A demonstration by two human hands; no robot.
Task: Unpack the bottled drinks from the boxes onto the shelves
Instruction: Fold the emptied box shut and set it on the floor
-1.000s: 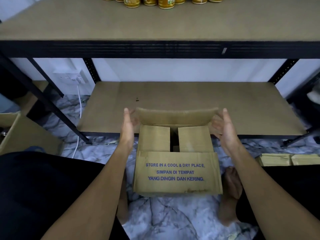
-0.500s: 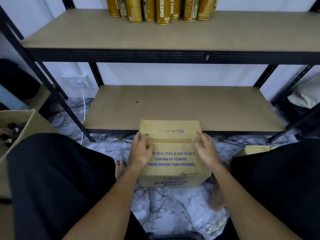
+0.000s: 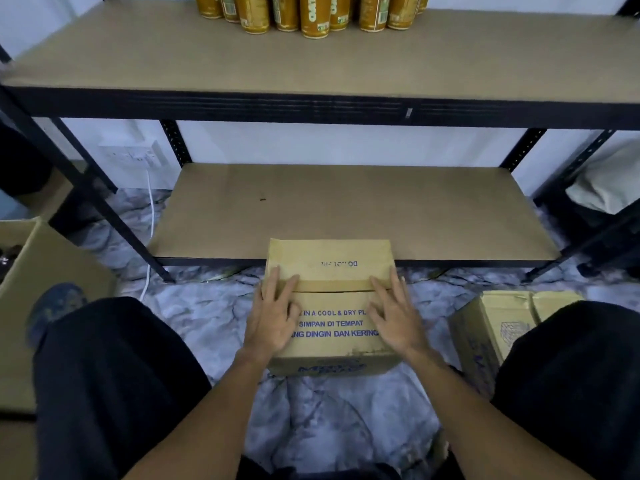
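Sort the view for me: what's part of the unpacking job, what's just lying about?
Job: middle box, flaps shut, left hand and right hand flat on top; bottles on upper shelf; lower shelf; left box; right box.
Lying about: white cable; wall socket; white bag, far right.

A small brown cardboard box with blue print (image 3: 329, 265) is set on the grey marbled floor (image 3: 207, 317), against the front edge of the lower tan board shelf (image 3: 346, 209). Its top flaps are folded shut. The left hand (image 3: 273, 317) and right hand (image 3: 394, 317) are laid flat on the flaps, fingers straight and spread across the seam. A row of golden-brown labelled bottles (image 3: 315, 15) is stood upright at the back of the upper tan board shelf (image 3: 311, 60). A large open brown carton (image 3: 52, 265) is noted at far left, a second printed cardboard box (image 3: 495, 327) at right beside a dark-trousered knee (image 3: 571, 375). A white cable (image 3: 150, 216) is hung from a wall socket (image 3: 131, 155).
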